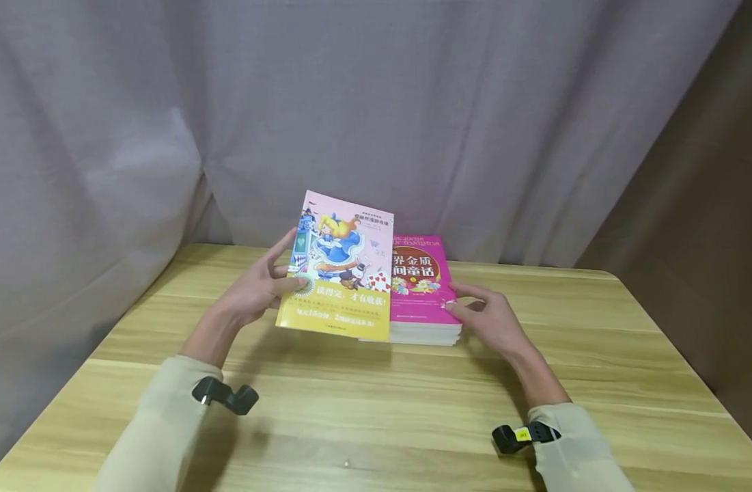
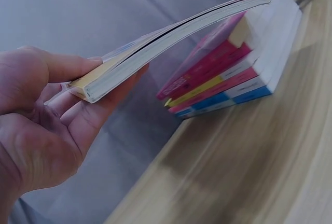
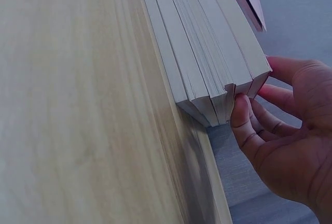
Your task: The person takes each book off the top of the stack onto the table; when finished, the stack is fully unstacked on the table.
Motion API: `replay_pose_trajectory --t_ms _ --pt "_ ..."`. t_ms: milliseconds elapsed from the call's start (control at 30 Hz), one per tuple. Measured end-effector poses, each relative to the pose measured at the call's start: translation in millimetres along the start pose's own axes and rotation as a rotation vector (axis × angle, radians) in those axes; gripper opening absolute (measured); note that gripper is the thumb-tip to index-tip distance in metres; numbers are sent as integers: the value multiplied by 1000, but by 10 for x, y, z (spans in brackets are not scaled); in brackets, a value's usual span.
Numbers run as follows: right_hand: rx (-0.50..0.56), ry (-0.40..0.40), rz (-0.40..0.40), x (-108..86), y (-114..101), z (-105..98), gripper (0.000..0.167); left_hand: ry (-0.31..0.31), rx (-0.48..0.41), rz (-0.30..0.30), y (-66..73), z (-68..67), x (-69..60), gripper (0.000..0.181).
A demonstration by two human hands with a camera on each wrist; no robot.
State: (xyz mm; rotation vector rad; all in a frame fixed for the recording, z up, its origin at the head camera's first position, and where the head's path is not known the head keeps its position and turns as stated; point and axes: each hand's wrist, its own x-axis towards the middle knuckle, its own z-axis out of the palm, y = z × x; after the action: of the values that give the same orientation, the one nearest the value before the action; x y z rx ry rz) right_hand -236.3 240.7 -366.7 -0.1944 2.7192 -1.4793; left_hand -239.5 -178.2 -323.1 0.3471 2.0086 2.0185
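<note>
Two hands work at the books: the left hand (image 1: 253,290) pinches a thin, glossy, pink-and-yellow paperback (image 1: 339,273), thumb on the cover and fingers beneath, by its left edge alone. The paperback is held up over the left part of a rectangular pile of thick books with a shiny magenta cover on top (image 1: 421,287); whether its right edge touches that cover I cannot tell. The right hand (image 1: 492,318) has finger and thumb closed on the upper part of the pile at its near right corner; how many volumes lie in that pinch is unclear.

The main risk seems to be the one-sided hold. In the left wrist view the paperback bows, its right side sagging, so a loosened thumb could let it swing down or slide off to the left onto the pale wood-grain table (image 1: 326,410). If lowered where it hangs, it would probably overhang the pile's left side and tip.

The pile brings its own trouble. A sideways tug at the corner could shear the upper books over the lower ones, or fold the magenta cover. It also lies near the table's far edge, before the grey cloth curtain (image 1: 412,102), so a hard shove away could send books over.
</note>
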Motion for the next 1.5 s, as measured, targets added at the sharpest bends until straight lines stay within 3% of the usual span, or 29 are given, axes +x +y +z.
replay_pose_trajectory --t_ms 233,400,567,733,900,1067,1267,1500 --pt "-18 6 -3 -4 8 -8 64 34 -16 -9 115 -290 -144 98" --pt "-29 11 -17 -4 7 -21 64 72 7 -34 117 -551 -272 98" --pt "-38 14 -6 -15 5 -34 64 119 70 -84 -5 -799 -377 98" --pt "-31 9 3 -25 14 -36 65 129 131 -131 -193 -1012 -459 99" --pt "-34 11 5 -31 25 -33 66 134 230 -158 -350 -1175 -512 98" --pt "-36 13 6 -39 23 -41 67 141 261 -186 -445 -1300 -527 98" --pt "-23 14 3 -38 25 -44 66 220 292 -255 -498 -1439 -513 94" --pt "-14 14 5 -36 25 -29 66 336 436 -352 -533 -1572 -522 86"
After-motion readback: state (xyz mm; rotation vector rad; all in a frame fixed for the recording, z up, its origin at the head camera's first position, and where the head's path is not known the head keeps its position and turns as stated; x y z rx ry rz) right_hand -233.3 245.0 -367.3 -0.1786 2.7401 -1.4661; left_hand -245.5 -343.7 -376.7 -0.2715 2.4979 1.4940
